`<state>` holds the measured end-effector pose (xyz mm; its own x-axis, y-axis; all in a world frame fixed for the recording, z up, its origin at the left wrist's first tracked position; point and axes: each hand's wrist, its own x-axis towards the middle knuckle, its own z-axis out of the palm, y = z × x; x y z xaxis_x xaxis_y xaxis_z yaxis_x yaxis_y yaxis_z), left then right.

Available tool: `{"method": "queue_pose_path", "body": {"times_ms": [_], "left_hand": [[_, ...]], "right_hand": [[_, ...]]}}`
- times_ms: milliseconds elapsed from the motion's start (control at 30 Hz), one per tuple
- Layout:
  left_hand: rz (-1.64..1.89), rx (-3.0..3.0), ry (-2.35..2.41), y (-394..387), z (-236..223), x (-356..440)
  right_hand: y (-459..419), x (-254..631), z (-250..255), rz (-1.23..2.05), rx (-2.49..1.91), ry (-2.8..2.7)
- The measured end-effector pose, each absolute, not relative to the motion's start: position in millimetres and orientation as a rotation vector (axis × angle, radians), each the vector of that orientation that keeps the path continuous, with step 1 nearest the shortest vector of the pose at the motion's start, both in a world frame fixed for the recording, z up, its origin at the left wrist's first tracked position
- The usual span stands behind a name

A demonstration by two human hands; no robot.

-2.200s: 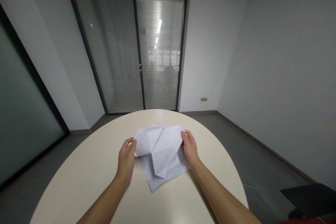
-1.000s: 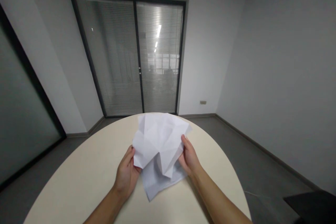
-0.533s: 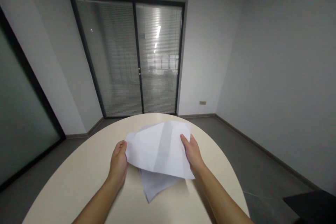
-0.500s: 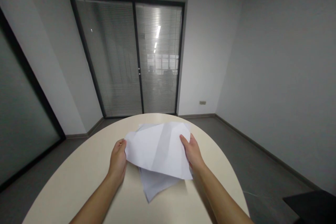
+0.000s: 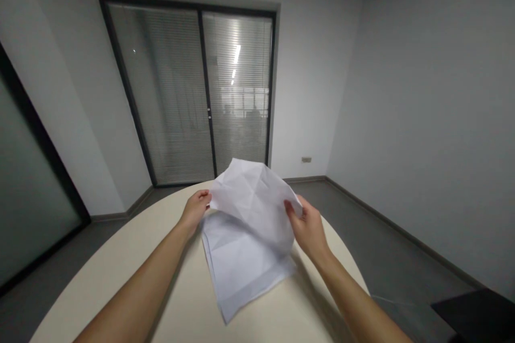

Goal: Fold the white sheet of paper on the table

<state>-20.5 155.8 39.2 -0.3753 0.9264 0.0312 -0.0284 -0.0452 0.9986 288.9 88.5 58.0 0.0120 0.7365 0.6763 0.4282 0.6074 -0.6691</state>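
**Creased sheet held up by two pinches — tear and slip risk**

Both hands held one creased sheet [image 5: 253, 201] raised above the table [image 5: 120, 273], centre of frame. Left hand [image 5: 196, 209] pinched its left corner, fingers closed on the paper; right hand [image 5: 309, 228] closed on the right edge, thumb on top. The sheet bowed upward between them and its lower part hung just over a stack [image 5: 245, 265] of more white paper lying flat on the table, lower centre.

Risks, as judged:
- Tear — the sheet was already crumpled with many fold lines; pulling the hands apart too hard could split it along a crease.
- Slip — each grip was only a fingertip pinch at an edge, so the sheet could slide out of one hand and flop down.
- Stack disturbed — the hanging edge sat near the stack's top sheet and could drag it out of line; the stack looked slightly fanned near its lower corner.
- Stack's lower corner lay near the table's front edge — a nudge might push it off.
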Motion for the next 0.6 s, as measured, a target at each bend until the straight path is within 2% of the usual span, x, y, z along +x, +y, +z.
{"method": "queue_pose_path", "body": {"times_ms": [133, 267, 400, 600], "left_hand": [[1.471, 0.94, 1.422, 159, 47, -8], [1.34, 0.721, 1.258, 145, 40, -2], [1.209, 0.548, 1.217, 124, 27, -1], [1.2, 1.08, 1.554, 117, -9, 8]], "right_hand": [[68, 271, 80, -0.189, -0.766, -2.051], [47, 246, 50, -0.513, -0.858, -2.331], [33, 227, 3, -0.447, -0.865, -2.533], [22, 231, -21, -0.088, -0.668, -2.766]]}}
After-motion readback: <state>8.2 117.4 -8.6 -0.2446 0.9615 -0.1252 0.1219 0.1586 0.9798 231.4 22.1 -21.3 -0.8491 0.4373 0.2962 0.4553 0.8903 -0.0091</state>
